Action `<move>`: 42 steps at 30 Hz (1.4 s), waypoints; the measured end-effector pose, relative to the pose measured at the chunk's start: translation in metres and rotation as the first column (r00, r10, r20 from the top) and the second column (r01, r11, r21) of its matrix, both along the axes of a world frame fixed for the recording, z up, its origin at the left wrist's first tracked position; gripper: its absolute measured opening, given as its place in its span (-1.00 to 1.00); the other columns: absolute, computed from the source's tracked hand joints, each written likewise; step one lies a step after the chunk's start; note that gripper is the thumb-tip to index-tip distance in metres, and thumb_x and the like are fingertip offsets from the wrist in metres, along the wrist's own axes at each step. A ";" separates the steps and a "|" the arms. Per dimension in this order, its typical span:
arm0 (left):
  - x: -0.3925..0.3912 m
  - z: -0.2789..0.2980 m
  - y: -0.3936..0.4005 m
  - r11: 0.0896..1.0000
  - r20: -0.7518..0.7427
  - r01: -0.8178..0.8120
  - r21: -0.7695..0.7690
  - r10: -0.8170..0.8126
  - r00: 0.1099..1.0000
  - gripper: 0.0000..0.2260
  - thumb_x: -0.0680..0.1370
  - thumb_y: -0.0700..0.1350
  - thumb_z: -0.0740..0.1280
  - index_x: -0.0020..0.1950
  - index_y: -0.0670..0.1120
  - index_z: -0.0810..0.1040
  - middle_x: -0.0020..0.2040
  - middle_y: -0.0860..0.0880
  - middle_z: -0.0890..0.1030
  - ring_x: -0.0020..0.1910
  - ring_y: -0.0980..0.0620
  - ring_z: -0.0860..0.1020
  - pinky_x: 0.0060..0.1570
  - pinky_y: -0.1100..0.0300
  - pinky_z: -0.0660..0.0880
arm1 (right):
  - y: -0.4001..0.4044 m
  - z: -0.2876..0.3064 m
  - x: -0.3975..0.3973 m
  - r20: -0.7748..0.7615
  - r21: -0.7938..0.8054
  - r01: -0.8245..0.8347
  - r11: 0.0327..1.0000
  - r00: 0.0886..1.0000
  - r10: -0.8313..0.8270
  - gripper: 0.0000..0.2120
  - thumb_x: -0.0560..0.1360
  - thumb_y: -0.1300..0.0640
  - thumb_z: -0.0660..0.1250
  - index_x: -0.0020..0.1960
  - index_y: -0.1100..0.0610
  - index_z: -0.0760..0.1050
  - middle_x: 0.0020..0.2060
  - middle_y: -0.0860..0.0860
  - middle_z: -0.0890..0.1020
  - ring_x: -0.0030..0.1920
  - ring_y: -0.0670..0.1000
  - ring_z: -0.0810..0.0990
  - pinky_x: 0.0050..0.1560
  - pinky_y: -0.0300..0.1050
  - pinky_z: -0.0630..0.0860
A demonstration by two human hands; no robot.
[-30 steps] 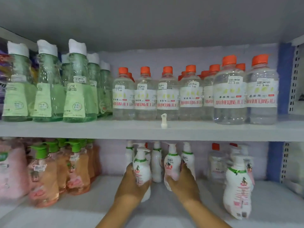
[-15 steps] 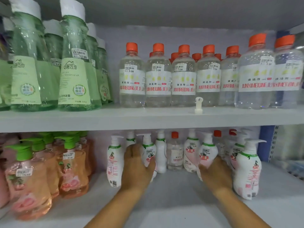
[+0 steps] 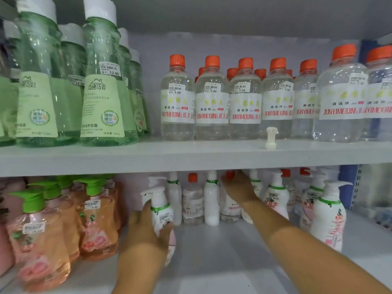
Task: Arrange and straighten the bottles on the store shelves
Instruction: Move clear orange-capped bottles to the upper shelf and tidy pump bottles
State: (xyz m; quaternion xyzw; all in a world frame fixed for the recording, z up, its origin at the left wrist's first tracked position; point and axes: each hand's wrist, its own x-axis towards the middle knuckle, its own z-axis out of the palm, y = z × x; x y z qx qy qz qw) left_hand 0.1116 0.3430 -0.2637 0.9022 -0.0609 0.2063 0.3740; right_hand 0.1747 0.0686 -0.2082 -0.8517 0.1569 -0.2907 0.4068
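shelves: grey boards | back wall: pale lilac | upright: blue

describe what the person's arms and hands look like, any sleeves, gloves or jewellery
Both arms are bare: no sleeve shows on either forearm up to the frame's lower edge. The left hand and the right hand wear no gloves. No watch, bracelet or ring is visible on the wrists or on the fingers that show, though the fingertips are partly hidden behind bottles.
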 end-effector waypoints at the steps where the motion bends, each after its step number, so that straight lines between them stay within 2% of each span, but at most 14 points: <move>1: -0.006 0.000 0.005 1.000 0.062 -0.024 -0.014 0.025 0.998 -0.30 0.52 -0.01 0.51 0.60 -0.04 0.32 0.41 -0.20 0.38 0.30 -0.26 0.50 0.20 -0.06 0.52 | 0.000 -0.001 0.002 -0.019 -0.025 0.028 0.999 0.999 -0.029 -0.85 0.59 0.16 0.23 -0.16 0.14 0.40 -0.28 0.04 0.53 -0.21 0.09 0.56 -0.28 -0.12 0.36; 4: -0.027 -0.004 0.000 0.994 0.449 -0.031 -0.101 0.074 0.891 -0.48 0.42 -0.17 0.58 0.35 -0.19 0.55 0.26 -0.23 0.46 0.20 -0.28 0.51 0.10 -0.14 0.55 | -0.003 -0.007 0.001 -0.013 -0.136 0.089 0.987 0.996 -0.091 -0.81 0.64 0.17 0.20 -0.14 0.16 0.44 -0.19 0.09 0.58 -0.09 0.15 0.61 -0.17 -0.14 0.33; 7: -0.034 0.003 -0.027 0.963 0.611 0.232 -0.134 -0.104 0.785 -0.79 0.50 -0.04 0.40 0.12 0.03 0.55 0.07 0.07 0.55 0.07 0.08 0.54 0.14 0.25 0.47 | -0.004 -0.004 -0.012 -0.059 -0.198 0.058 0.978 0.996 -0.071 -0.82 0.67 0.12 0.21 -0.01 0.18 0.52 -0.07 0.10 0.61 -0.07 0.10 0.56 -0.11 -0.16 0.34; 10: -0.010 0.014 -0.063 0.861 0.417 0.405 -0.309 -0.260 0.871 -0.82 0.59 -0.17 0.40 0.16 0.06 0.58 0.08 0.08 0.60 0.08 0.08 0.61 0.11 0.36 0.47 | -0.004 -0.001 -0.038 -0.100 -0.245 0.003 0.969 0.995 -0.029 -0.79 0.68 0.08 0.20 0.07 0.17 0.55 -0.12 0.01 0.56 -0.15 0.03 0.51 -0.14 -0.18 0.34; 12: 0.017 0.024 -0.085 0.867 0.301 0.363 -0.342 -0.265 0.916 -0.78 0.62 -0.22 0.36 0.26 -0.05 0.59 0.13 0.00 0.61 0.10 -0.02 0.61 0.05 0.35 0.45 | -0.007 -0.002 -0.061 -0.101 -0.254 -0.052 0.966 0.995 0.026 -0.82 0.67 0.08 0.21 0.01 0.12 0.56 -0.16 -0.03 0.59 -0.19 0.00 0.54 -0.22 -0.17 0.36; 16: 0.073 0.046 -0.116 0.945 0.069 0.227 -0.235 -0.217 0.974 -0.65 0.67 -0.14 0.29 0.44 -0.21 0.44 0.35 -0.21 0.54 0.33 -0.19 0.52 0.20 0.15 0.41 | -0.017 -0.007 -0.108 -0.015 -0.155 -0.120 0.981 0.993 0.119 -0.90 0.63 0.09 0.30 -0.03 -0.01 0.57 -0.15 -0.10 0.63 -0.14 -0.08 0.59 -0.21 -0.35 0.42; 19: 0.098 0.051 -0.130 0.987 -0.078 0.151 -0.050 -0.155 0.985 -0.72 0.69 -0.13 0.21 0.31 -0.28 0.48 0.34 -0.27 0.53 0.29 -0.24 0.53 0.29 0.02 0.43 | -0.026 -0.009 -0.128 -0.056 -0.140 -0.122 0.983 0.992 0.115 -0.87 0.63 0.08 0.31 0.08 -0.16 0.51 -0.13 -0.22 0.56 -0.08 -0.09 0.57 -0.19 -0.46 0.37; 23: 0.103 0.047 -0.130 0.998 -0.036 0.052 -0.025 -0.053 0.998 -0.75 0.71 -0.08 0.16 0.06 -0.19 0.56 0.13 -0.25 0.65 0.11 -0.23 0.62 0.00 0.05 0.50 | -0.035 -0.023 -0.143 0.015 -0.057 -0.131 0.990 0.991 0.132 -0.82 0.60 0.03 0.36 0.19 -0.14 0.55 0.07 -0.21 0.63 0.10 -0.17 0.59 -0.03 -0.48 0.38; 27: 0.073 0.045 -0.116 1.000 0.023 0.029 -0.011 -0.028 0.999 -0.73 0.70 0.01 0.16 0.09 -0.08 0.60 0.05 -0.15 0.68 0.03 -0.18 0.64 -0.10 0.12 0.41 | -0.031 -0.033 -0.150 0.106 0.032 -0.123 0.992 0.987 0.119 -0.79 0.59 -0.04 0.39 0.22 -0.16 0.58 0.12 -0.22 0.65 0.15 -0.23 0.58 -0.03 -0.52 0.36; 31: 0.030 0.035 -0.093 0.953 0.134 0.230 -0.199 -0.206 0.969 -0.88 0.65 -0.02 0.32 0.08 0.07 0.65 -0.08 0.08 0.67 -0.06 0.05 0.62 -0.11 0.25 0.43 | -0.024 -0.042 -0.151 0.195 0.158 -0.167 0.973 0.972 0.135 -0.87 0.60 -0.04 0.38 0.09 -0.26 0.59 0.08 -0.28 0.66 0.07 -0.39 0.55 -0.02 -0.47 0.39; 34: 0.003 0.035 -0.077 0.879 0.081 0.338 -0.335 -0.331 0.940 -0.84 0.59 -0.05 0.43 -0.01 0.26 0.62 -0.10 0.28 0.64 -0.07 0.30 0.60 -0.11 0.38 0.45 | -0.018 -0.050 -0.154 0.227 0.196 -0.169 0.966 0.966 0.123 -0.83 0.61 -0.08 0.35 0.19 -0.25 0.58 0.11 -0.30 0.64 0.07 -0.44 0.53 -0.06 -0.59 0.38; 38: -0.021 0.021 -0.063 0.793 0.090 0.450 -0.410 -0.456 0.886 -0.76 0.56 -0.04 0.45 0.08 0.32 0.60 -0.02 0.34 0.70 0.02 0.40 0.62 -0.08 0.54 0.47 | -0.014 -0.071 -0.166 0.155 0.297 -0.241 0.924 0.967 0.203 -0.63 0.57 -0.15 0.38 0.22 -0.58 0.39 0.08 -0.56 0.55 0.00 -0.49 0.54 -0.08 -0.55 0.46; 40: -0.032 -0.001 -0.058 0.739 0.044 0.469 -0.483 -0.515 0.856 -0.68 0.54 -0.03 0.49 0.16 0.35 0.55 0.06 0.37 0.68 0.06 0.40 0.62 -0.09 0.54 0.49 | -0.018 -0.088 -0.172 0.105 0.343 -0.285 0.895 0.959 0.265 -0.45 0.51 -0.04 0.50 0.40 -0.34 0.38 0.14 -0.40 0.63 0.07 -0.40 0.59 -0.02 -0.50 0.49; 42: -0.044 -0.021 -0.057 0.746 -0.045 0.451 -0.490 -0.538 0.842 -0.52 0.47 -0.03 0.58 0.24 0.34 0.47 0.08 0.36 0.67 0.04 0.37 0.64 -0.11 0.47 0.55 | -0.020 -0.095 -0.175 0.066 0.356 -0.304 0.883 0.951 0.301 -0.42 0.43 0.03 0.58 0.37 -0.20 0.44 0.01 -0.38 0.68 0.00 -0.41 0.61 -0.14 -0.56 0.47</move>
